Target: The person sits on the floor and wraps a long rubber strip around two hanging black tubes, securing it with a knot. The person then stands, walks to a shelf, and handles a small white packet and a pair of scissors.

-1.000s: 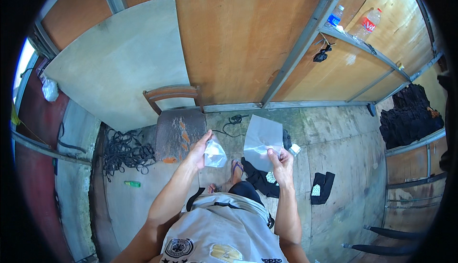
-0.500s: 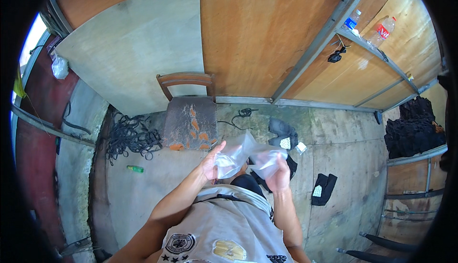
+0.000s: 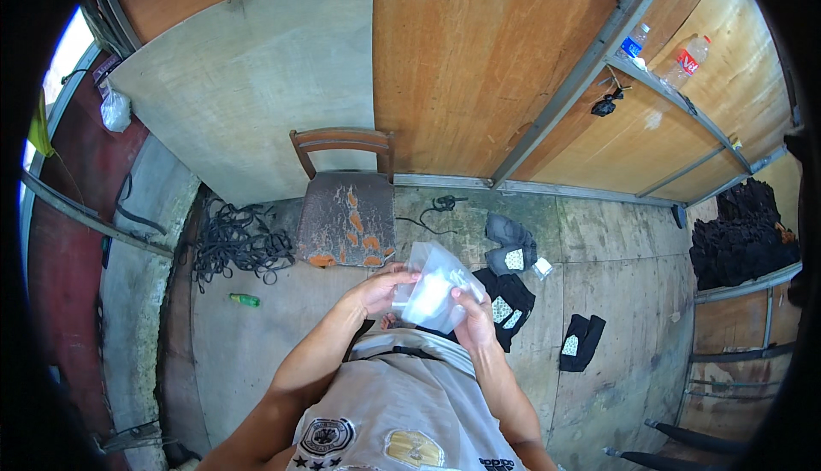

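Note:
A clear plastic bag (image 3: 434, 290), crumpled and see-through, is held up in front of my body between both hands. My left hand (image 3: 383, 289) grips its left side with the fingers closed on the film. On the right side, my right hand (image 3: 473, 317) pinches the bag, thumb lying over it. Just beyond the right hand, folded black trousers (image 3: 513, 300) with pale patterned tags lie on the floor. Grey jeans (image 3: 510, 243) with a similar tag rest farther off. Whether anything is inside the bag I cannot make out.
A worn chair (image 3: 347, 214) stands ahead by the wall. Tangled black straps (image 3: 235, 244) and a green bottle (image 3: 245, 300) lie to the left. Another folded black garment (image 3: 582, 343) is on the floor at right. Dark clothes (image 3: 742, 244) are piled on a shelf.
My hands have come closer together, the right one moving left. The bag, stretched wide before, is now gathered into a smaller bundle, uncovering the black trousers on the floor.

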`<action>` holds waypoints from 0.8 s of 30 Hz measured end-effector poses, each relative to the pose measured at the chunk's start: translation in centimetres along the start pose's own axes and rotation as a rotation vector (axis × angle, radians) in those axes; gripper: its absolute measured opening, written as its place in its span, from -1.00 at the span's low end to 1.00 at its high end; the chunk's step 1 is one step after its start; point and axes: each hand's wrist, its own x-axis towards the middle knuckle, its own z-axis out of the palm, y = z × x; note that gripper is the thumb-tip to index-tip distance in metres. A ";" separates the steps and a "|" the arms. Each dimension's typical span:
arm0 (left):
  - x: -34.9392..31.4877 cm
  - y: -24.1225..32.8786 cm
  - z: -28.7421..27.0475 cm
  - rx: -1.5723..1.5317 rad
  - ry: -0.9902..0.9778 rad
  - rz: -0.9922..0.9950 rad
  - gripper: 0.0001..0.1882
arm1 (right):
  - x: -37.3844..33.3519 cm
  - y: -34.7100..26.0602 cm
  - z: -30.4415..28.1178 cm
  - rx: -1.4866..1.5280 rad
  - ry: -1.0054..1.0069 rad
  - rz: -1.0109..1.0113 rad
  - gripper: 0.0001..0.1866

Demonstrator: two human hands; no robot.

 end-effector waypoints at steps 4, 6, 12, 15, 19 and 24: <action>-1.0 1.5 0.4 0.380 0.043 0.067 -0.56 | -0.9 -0.5 -1.1 -0.390 0.031 -0.106 -0.75; -0.7 3.2 1.0 0.698 0.077 -0.004 -0.63 | -1.7 -0.8 -1.7 -0.535 0.025 -0.141 -0.85; -0.8 4.5 3.4 0.687 0.065 0.215 -0.63 | -4.1 -2.3 -2.5 -0.030 0.198 -0.263 -0.78; -0.1 4.3 3.7 0.621 0.024 0.314 -0.64 | -5.2 -3.8 -3.3 0.024 0.235 -0.339 -0.76; 1.5 3.4 4.7 0.590 0.194 0.346 -0.63 | -5.5 -5.5 -4.3 0.003 0.070 -0.381 -0.57; 3.0 2.4 5.9 0.617 0.317 0.180 -0.52 | -5.7 -6.5 -4.3 0.087 -0.003 -0.358 -0.38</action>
